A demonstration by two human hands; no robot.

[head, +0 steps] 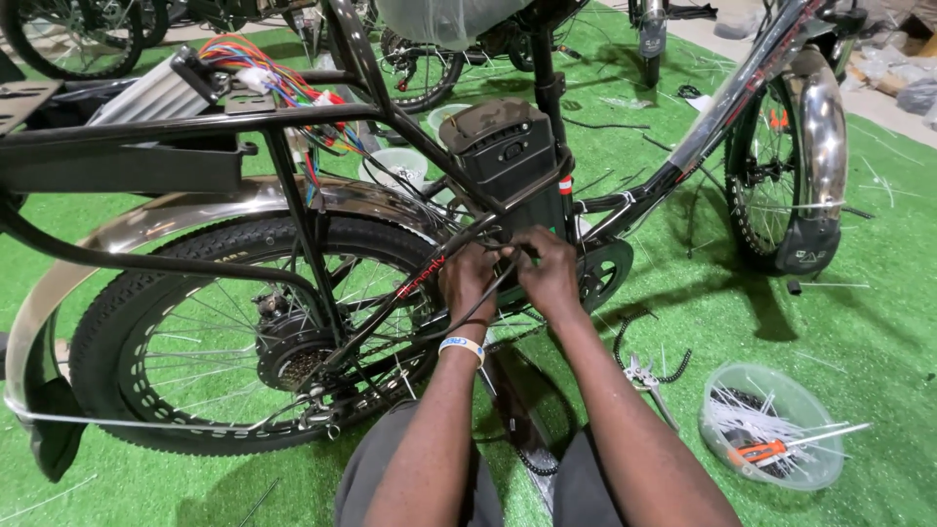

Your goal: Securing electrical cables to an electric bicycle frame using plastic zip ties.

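Observation:
A black electric bicycle stands on green artificial turf, its rear wheel [264,332] at left and front wheel [781,166] at right. Both my hands work at the frame just below the black battery box [503,156]. My left hand [468,278] grips a black cable [459,317] running along the frame. My right hand [547,268] pinches the same cable bundle near the seat tube, close to the chainring [600,273]. A pale wristband [461,345] sits on my left wrist.
A bundle of coloured wires [259,68] hangs off the rear rack. A clear plastic bowl [717,444] with white cable ties and an orange-handled cutter lies at lower right. Pliers [644,376] lie on the turf. Other bicycles stand behind.

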